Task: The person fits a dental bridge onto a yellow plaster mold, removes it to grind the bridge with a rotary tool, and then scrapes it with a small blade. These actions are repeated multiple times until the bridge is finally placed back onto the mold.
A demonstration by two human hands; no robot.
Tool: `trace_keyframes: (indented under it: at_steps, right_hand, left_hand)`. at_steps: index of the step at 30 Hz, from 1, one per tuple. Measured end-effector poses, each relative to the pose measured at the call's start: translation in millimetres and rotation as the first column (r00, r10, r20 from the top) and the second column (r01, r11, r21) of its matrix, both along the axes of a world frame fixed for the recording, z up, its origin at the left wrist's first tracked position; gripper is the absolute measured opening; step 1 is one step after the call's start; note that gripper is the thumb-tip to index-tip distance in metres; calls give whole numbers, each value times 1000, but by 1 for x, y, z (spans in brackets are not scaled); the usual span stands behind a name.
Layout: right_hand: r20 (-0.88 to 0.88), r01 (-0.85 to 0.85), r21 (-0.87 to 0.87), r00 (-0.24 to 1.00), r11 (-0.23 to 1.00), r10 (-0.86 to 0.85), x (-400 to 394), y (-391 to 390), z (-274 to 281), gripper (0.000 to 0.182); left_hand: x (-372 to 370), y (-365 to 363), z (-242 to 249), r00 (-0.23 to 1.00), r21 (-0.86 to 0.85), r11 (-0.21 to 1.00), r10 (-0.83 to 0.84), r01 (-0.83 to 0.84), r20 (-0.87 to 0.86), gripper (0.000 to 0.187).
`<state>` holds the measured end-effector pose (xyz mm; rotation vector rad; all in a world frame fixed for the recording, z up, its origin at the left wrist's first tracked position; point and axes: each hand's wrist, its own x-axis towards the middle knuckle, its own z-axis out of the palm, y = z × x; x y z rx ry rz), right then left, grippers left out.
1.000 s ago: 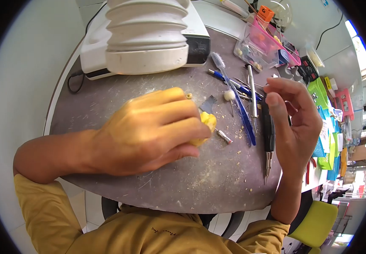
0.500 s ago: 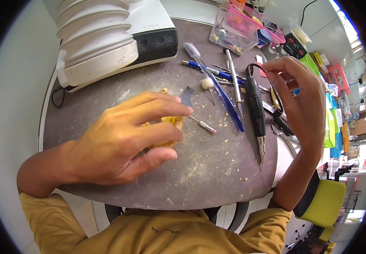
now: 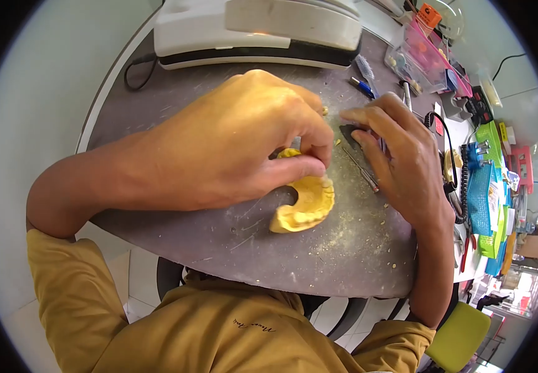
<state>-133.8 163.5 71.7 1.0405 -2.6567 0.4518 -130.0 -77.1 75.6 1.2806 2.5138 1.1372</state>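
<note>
A yellow horseshoe-shaped dental cast lies on the grey bench, teeth along its outer edge. My left hand reaches over it, thumb and forefinger pinched together at the row of teeth. Whatever sits between those fingertips is too small to make out, and the hand covers the cast's far part. To the right, my right hand has its thumb and fingers closed on a small dark grey sheet. Just below that sheet lies a thin metal hand tool with a red band.
A white machine with a black base stands at the back. A toothbrush and a blue pen lie behind my right hand. Boxes and a blue basket line the right side. Yellow dust and crumbs cover the bench.
My right hand has left the handpiece's cable and come inward to grasp the grey sheet. My left hand has gone from loosely covering the cast to a pinch, uncovering more of it. The view has shifted.
</note>
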Motion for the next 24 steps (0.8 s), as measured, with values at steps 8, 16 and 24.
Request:
trace_keyframes:
  at_steps: [8,16,24]
  right_hand:
    - [245,208,-433,963,877,-108,16,13,13,15]
    - [79,-2,-261,997,965,23,34,7,19,21]
    - [198,-39,-490,968,871,156,43,0,11,26]
  left_hand:
    - [12,7,-16,997,148,989,11,0,-70,7]
    - [17,11,-28,993,213,977,48,-23,-112,11]
    - [19,12,-31,998,259,963,70,-68,2,12]
